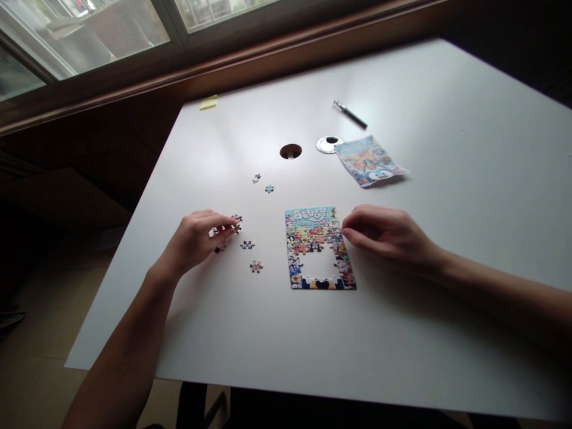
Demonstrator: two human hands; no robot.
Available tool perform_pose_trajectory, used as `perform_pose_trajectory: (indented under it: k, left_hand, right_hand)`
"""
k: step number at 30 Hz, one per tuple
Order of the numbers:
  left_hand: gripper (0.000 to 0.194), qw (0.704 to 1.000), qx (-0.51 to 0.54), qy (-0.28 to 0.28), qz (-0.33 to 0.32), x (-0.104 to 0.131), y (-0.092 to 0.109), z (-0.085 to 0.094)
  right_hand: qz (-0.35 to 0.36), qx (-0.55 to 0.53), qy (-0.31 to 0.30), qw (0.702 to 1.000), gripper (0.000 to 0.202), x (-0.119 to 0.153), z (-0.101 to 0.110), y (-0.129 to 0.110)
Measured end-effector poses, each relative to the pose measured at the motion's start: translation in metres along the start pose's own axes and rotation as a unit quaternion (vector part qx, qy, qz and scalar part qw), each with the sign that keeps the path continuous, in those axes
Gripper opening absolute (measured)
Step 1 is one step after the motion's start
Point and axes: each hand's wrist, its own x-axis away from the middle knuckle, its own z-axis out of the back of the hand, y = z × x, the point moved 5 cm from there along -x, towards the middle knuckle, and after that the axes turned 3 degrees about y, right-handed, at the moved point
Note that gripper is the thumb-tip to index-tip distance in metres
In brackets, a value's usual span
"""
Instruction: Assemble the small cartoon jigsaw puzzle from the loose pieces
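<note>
A jigsaw puzzle lies flat on the table, its upper part and border filled in around a bare white gap in the lower middle. At its right edge, my right hand has thumb and curled fingers closed together, touching the border. My left hand is to the left of the puzzle, thumb and forefinger pinched at a puzzle piece. Several pieces lie partly hidden behind its fingers. Loose nearby are a piece with dark marks, a multicoloured piece, a bluish piece and another small piece.
Behind the puzzle, a crumpled printed sheet overlaps a round silver cover. A dark pen lies farther back. The white table has a cable hole and a yellow sticky note at its far edge, below a window.
</note>
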Motion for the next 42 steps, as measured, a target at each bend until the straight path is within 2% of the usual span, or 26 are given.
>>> perform_pose_trajectory:
  k: [6, 9, 14, 16, 20, 26, 34, 42]
  left_hand:
    - [0.009, 1.000, 0.001, -0.015, -0.022, 0.000, 0.000, -0.002]
    - [0.010, 0.999, -0.041, -0.020, -0.026, -0.001, 0.002, 0.000]
    - [0.015, 0.992, -0.118, 0.046, 0.016, -0.002, -0.002, 0.015]
    - [0.015, 0.988, -0.141, 0.050, 0.030, -0.002, -0.005, 0.017]
    - [0.016, 0.987, -0.152, 0.024, 0.050, -0.001, -0.010, 0.014]
    - [0.017, 0.992, -0.116, -0.015, 0.057, -0.001, -0.007, 0.009]
    - [0.025, 0.986, -0.146, -0.017, 0.075, 0.001, -0.014, 0.015]
    - [0.017, 0.984, -0.149, -0.045, 0.086, 0.002, -0.017, 0.015]
  right_hand:
    - [0.000, 0.003, -0.002, 1.000, 0.010, 0.001, 0.001, 0.001]
    - [0.008, 0.002, -0.004, 1.000, 0.011, 0.000, 0.000, 0.001]
    - [0.019, -0.001, -0.005, 1.000, 0.011, 0.000, 0.000, 0.004]
    - [0.022, -0.004, -0.007, 1.000, 0.011, 0.000, -0.001, 0.005]
    - [0.023, -0.003, -0.011, 1.000, 0.012, 0.001, -0.001, 0.006]
    - [0.023, 0.004, -0.012, 1.000, 0.013, 0.000, -0.001, 0.006]
    - [0.023, 0.002, -0.013, 1.000, 0.014, 0.001, -0.001, 0.006]
    - [0.023, 0.004, -0.011, 1.000, 0.013, 0.001, 0.000, 0.006]
